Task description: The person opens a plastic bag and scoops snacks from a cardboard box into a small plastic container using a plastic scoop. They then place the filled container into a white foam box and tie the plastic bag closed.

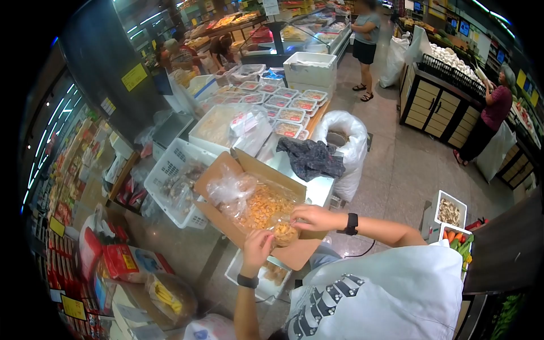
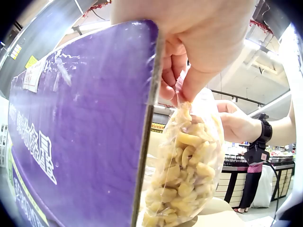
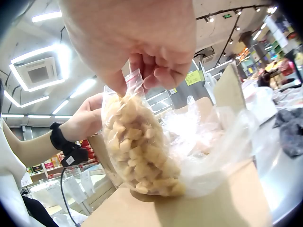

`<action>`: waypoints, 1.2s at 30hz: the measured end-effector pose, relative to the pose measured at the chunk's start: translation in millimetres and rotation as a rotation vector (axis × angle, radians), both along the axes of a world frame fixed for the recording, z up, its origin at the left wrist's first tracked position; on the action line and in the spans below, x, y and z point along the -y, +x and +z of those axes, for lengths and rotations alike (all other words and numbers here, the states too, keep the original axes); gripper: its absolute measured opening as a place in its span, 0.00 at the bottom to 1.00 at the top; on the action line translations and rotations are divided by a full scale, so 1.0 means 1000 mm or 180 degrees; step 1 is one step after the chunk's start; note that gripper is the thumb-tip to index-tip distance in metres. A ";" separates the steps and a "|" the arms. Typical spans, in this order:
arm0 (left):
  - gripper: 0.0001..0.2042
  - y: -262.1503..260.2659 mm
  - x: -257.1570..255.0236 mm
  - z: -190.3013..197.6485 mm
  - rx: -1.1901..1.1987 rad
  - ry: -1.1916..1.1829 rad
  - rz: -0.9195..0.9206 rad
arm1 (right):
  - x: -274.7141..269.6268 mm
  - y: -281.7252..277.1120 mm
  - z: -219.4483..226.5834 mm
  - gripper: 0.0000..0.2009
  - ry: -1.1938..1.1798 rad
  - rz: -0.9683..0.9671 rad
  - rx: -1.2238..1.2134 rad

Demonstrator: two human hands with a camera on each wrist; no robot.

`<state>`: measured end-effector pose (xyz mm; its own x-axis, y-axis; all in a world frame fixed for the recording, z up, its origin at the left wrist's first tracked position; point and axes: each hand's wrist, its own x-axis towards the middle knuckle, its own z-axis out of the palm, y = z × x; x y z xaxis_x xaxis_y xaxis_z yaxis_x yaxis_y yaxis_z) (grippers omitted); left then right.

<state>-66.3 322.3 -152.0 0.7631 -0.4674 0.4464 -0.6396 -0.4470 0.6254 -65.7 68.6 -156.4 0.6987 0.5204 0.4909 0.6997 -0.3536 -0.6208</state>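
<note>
A clear zip bag (image 1: 283, 232) filled with small pale-yellow pieces stands upright at the near end of an open cardboard box (image 1: 301, 191). My left hand (image 1: 258, 247) pinches one top corner of the bag between thumb and fingers. At the opposite top corner, my right hand (image 1: 311, 217) pinches the plastic the same way; a reddish zip strip shows there in the right wrist view. Loose yellow-orange pieces (image 1: 263, 205) fill the box beyond the bag, beside crumpled clear plastic (image 1: 226, 187). In the left wrist view the box's purple outer side (image 2: 85, 109) stands close by the left hand.
A white plastic basket (image 1: 164, 156) with bagged goods adjoins the box on the left. Beyond lie a dark cloth (image 1: 310, 158), a white sack (image 1: 354, 147) and several wrapped trays (image 1: 292, 115). A white foam box (image 1: 263, 290) is below. Two people stand farther off at right.
</note>
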 end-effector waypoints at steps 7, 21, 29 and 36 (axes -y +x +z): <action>0.04 0.004 0.007 0.010 -0.0101 -0.0029 -0.0141 | -0.005 0.001 -0.004 0.05 0.0092 -0.0081 -0.0083; 0.06 0.005 0.002 -0.009 0.0062 0.0407 -0.0019 | -0.011 0.006 -0.001 0.05 -0.0110 -0.0055 0.0210; 0.05 0.006 0.013 0.003 0.0402 0.0251 -0.0152 | -0.014 0.008 -0.017 0.05 -0.0419 -0.0297 0.0421; 0.02 0.004 0.011 -0.002 0.0591 0.0510 0.0035 | -0.012 0.009 -0.003 0.07 -0.0750 -0.0177 0.0392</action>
